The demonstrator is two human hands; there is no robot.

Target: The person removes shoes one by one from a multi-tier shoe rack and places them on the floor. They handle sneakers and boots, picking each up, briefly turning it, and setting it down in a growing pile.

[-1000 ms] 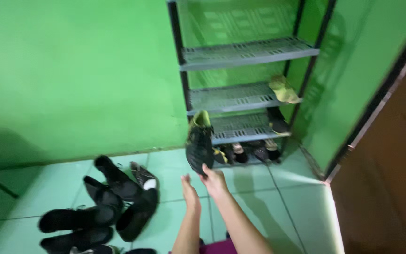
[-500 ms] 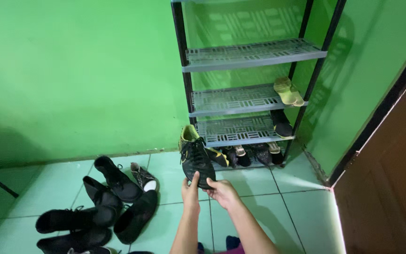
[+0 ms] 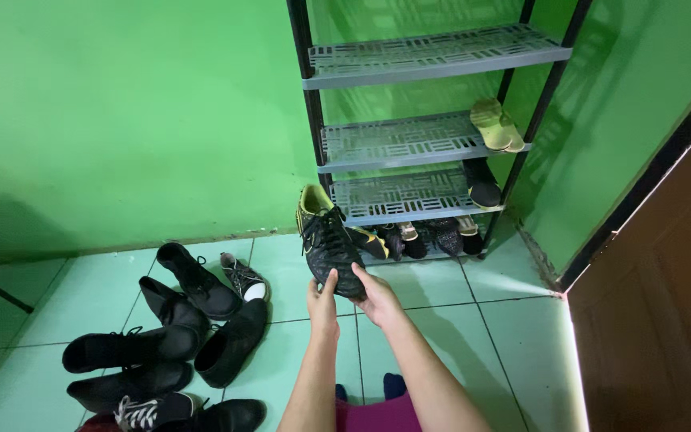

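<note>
Both hands close on the toe end of a black lace-up shoe [image 3: 330,250] with a yellow-green collar. The left hand [image 3: 322,305] has its thumb up against the toe from about seven o'clock of the shoe, and the right hand [image 3: 376,298] cups the sole edge at five o'clock, so the shoe hangs in the air with its toe toward the person and its heel pointing to twelve o'clock, laces up. Held by the toe this way, the heel leads toward the shelf rack [image 3: 409,144], which stands just beyond at twelve to one o'clock.

The rack's bottom level is crowded with dark shoes [image 3: 429,238]. One dark shoe [image 3: 482,189] sits at the right end of the tier above, and a pair of yellowish sandals [image 3: 497,125] at the right end of the next; the top tier looks bare. The rack's black left post stands close by the shoe's heel.

At nine o'clock of the hands, a heap of black shoes and boots [image 3: 177,336] lies on the pale tiled floor [image 3: 457,336].
</note>
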